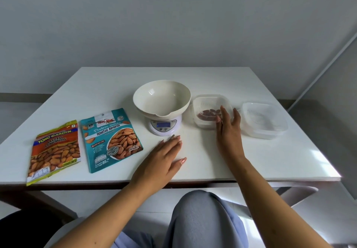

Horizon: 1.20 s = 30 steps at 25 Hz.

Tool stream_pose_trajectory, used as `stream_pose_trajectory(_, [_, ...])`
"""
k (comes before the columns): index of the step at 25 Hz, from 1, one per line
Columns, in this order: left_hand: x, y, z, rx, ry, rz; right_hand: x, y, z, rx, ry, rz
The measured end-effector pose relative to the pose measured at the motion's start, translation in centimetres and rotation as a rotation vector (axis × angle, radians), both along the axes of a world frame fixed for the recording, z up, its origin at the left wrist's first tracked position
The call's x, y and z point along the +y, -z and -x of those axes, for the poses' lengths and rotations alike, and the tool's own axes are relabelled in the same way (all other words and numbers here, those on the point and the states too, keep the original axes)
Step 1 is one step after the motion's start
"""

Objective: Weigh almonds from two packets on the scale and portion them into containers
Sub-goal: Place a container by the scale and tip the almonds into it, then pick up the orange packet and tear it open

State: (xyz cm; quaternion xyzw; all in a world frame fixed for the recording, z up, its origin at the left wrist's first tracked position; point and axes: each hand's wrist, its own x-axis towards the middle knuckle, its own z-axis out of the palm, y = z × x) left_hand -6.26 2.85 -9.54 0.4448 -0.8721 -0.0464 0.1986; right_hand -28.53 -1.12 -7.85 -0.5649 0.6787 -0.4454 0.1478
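The tabletop [212,85] is plain white with a glossy sheen. The orange packet [54,151] carries a red band, yellow lettering, a blue stripe and a print of brown almonds. The teal packet [111,139] has white and dark lettering and a round picture of tan almonds. The bowl [161,97] is cream, on a white scale [165,127] with a grey panel and a blue-lit display. Dark brown almonds [208,114] lie in the clear container [211,110], which has a ribbed pattern; the second clear container [263,120] has the same ribbing. The wall [173,19] is pale grey.
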Motion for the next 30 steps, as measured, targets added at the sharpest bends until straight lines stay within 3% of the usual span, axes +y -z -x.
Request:
stream_pose_trajectory(11, [0.2,0.0,0.1,0.036,-0.005,0.026,4.2,0.3,-1.8,-0.037,0.110,0.142])
stream_pose_trajectory(14, [0.8,-0.3,-0.3,0.186,0.025,-0.106,5.7,0.8,-3.1,-0.070,0.111,0.175])
stream_pose_trajectory(17, [2.4,-1.2,-2.8,0.449,-0.005,-0.194,5.8,0.8,-6.5,-0.049,-0.059,0.099])
stream_pose_trajectory(21, [2.9,-3.4,-9.1,0.607,-0.298,-0.020,5.4,0.0,-13.6,0.116,-0.478,0.018])
stream_pose_trajectory(24, [1.6,-4.6,-15.0,0.431,-0.698,0.178,5.0,-0.2,-17.3,0.309,-0.672,-0.027])
stream_pose_trajectory(27, [0.3,-5.0,-19.6,0.224,-1.121,-0.117,5.0,0.2,-18.4,0.626,-0.698,-0.083])
stream_pose_trajectory(30, [-0.5,-4.4,-20.8,0.109,-1.226,-0.449,5.1,0.5,-18.4,0.695,-0.675,-0.105])
